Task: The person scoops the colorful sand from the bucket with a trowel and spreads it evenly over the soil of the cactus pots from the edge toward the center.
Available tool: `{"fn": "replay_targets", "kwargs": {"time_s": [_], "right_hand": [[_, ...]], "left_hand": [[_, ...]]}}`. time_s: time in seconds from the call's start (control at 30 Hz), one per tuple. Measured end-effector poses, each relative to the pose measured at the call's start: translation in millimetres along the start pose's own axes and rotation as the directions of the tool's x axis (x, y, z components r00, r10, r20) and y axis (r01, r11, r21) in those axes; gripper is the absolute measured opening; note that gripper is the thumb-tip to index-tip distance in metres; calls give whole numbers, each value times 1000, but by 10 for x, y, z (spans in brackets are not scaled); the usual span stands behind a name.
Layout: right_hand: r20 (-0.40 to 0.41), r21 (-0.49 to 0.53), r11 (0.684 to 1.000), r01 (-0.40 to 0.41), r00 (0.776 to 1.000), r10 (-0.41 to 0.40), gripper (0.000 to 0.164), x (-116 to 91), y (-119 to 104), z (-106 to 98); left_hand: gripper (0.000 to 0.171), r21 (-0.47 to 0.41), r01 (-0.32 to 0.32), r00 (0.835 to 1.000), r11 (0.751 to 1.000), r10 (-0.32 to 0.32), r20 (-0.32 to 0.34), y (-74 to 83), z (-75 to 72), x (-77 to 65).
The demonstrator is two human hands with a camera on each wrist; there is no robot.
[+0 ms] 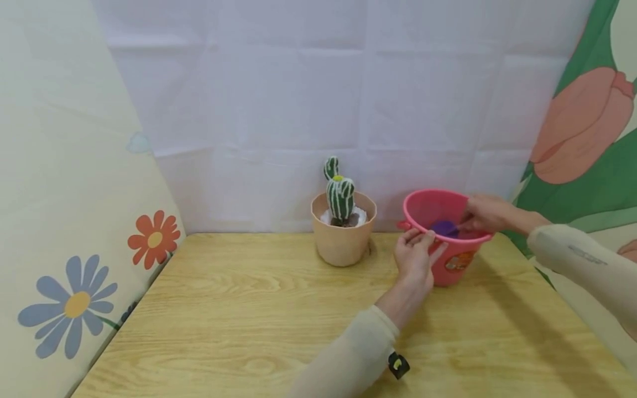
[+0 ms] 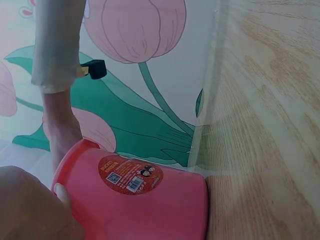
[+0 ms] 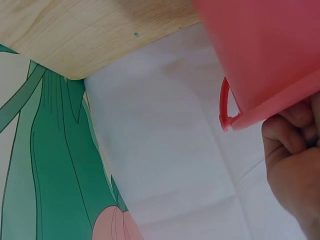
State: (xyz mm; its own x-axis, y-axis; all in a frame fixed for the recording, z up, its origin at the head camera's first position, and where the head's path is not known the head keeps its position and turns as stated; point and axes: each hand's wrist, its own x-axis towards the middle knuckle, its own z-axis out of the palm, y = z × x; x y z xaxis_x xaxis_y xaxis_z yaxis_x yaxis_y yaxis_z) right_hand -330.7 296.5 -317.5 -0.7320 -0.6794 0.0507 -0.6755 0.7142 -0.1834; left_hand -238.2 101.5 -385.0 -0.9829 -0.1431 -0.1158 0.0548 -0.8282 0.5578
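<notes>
A pink bucket (image 1: 448, 271) with an oval label stands upright on the table. My left hand (image 1: 414, 255) holds its near rim at the left, thumb and fingers on the edge; the left wrist view shows a thumb against the bucket wall. Over the far right rim, my right hand (image 1: 480, 213) reaches inside with curled fingers. In the right wrist view, those fingers (image 3: 285, 132) bend at the rim and their tips are hidden. Inside the bucket, a purple object (image 1: 444, 229) shows at the right fingertips, which appear to pinch it; its full shape is hidden.
A green cactus (image 1: 340, 199) with white stripes stands in a beige pot (image 1: 343, 246) left of the bucket. Behind the wooden table (image 1: 224, 320) hangs a white cloth (image 1: 278, 99). Flower-patterned cloths flank both sides. The bucket's handle (image 3: 223, 105) hangs beside its wall.
</notes>
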Motion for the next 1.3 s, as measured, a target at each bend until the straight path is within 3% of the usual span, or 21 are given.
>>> {"fn": "replay_targets", "kwargs": {"time_s": [0.7,1.0,1.3], "right_hand": [[52,236,970,-57,998,46,12,-143,-163,-136],[60,326,941,-94,995,78,17,-207,-162,-115],[31,412,894,-179,983,183,27,-323,-116,-107]], "left_hand": [[26,23,9,1000,1000,-9,1,14,-9,-11],[24,21,5,1000,1000,-5,-6,26,-14,-16],[25,21,9,1000,1000,-9,-4,15,-16,-5]]}}
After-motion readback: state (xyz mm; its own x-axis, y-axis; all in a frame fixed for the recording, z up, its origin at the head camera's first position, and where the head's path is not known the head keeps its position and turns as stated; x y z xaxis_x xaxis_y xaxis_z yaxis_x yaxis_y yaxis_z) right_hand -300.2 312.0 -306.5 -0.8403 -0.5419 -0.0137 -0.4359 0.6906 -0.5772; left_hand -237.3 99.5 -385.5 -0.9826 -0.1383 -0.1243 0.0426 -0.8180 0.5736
